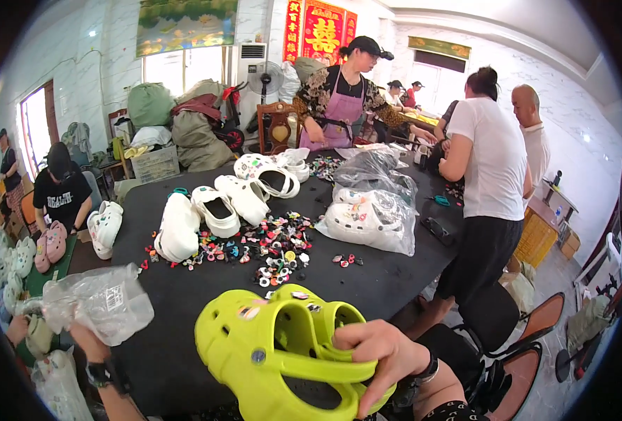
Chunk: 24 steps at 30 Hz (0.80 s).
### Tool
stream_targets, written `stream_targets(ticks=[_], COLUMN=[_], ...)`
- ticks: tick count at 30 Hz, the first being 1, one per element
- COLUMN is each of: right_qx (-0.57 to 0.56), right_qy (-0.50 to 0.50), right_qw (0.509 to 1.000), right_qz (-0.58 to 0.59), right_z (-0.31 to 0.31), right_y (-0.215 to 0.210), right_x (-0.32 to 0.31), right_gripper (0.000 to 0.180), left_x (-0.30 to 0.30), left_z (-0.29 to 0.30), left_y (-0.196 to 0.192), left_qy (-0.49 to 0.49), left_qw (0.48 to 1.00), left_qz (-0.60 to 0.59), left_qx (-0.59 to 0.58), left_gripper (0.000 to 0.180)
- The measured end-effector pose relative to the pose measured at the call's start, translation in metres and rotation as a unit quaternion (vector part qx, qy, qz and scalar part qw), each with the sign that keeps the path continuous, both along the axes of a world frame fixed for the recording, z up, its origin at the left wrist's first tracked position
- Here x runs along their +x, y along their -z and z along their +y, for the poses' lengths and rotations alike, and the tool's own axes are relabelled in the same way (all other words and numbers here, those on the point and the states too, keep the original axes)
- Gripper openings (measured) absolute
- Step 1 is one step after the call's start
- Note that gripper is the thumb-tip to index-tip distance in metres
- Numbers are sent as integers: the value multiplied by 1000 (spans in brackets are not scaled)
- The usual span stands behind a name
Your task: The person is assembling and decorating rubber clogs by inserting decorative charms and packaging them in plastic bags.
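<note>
A pair of lime-green clogs fills the lower middle, with small decorative charms on the toes. My right hand grips them at the heel end, thumb and fingers closed round the rim and strap. On the left, a clear plastic bag with a white label is held up by my left hand; the bag partly covers its fingers. Beyond the clogs, a heap of colourful shoe charms is spread over the black table.
White clogs stand past the charms. Bagged white clogs lie right of them. Across the table stands a person in a purple apron; a person in a white shirt is at the right edge. Chairs are near my right side.
</note>
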State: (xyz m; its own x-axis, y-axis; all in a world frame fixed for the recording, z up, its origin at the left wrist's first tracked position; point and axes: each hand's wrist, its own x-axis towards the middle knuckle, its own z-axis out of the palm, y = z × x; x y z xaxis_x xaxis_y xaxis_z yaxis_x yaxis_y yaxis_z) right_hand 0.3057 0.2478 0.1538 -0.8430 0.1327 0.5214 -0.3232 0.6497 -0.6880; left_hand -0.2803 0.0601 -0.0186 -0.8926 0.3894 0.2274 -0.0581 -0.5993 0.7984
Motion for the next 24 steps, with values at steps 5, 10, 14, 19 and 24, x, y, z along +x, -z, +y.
stream_targets(ticks=[5, 10, 14, 19, 24], right_qx=[101, 93, 19, 28, 92], right_qy=[189, 328, 217, 21, 117], right_qw=[976, 938, 972, 974, 977], right_qz=[-36, -66, -85, -225, -155], right_z=[-1, 6, 4, -11, -27], right_y=[18, 41, 81, 81, 51], right_x=[-50, -107, -152, -168, -156], right_gripper=[54, 53, 50, 72, 85], left_x=[92, 92, 118, 161, 143], left_z=[3, -13, -12, -24, -51], left_y=[-74, -71, -97, -130, -100], left_qy=[-98, -201, -144, -53, -232], left_qw=[995, 892, 927, 985, 829], left_qz=[13, 360, 338, 162, 399], left_qx=[17, -183, -73, 2, -315], left_gripper=[47, 57, 67, 70, 66])
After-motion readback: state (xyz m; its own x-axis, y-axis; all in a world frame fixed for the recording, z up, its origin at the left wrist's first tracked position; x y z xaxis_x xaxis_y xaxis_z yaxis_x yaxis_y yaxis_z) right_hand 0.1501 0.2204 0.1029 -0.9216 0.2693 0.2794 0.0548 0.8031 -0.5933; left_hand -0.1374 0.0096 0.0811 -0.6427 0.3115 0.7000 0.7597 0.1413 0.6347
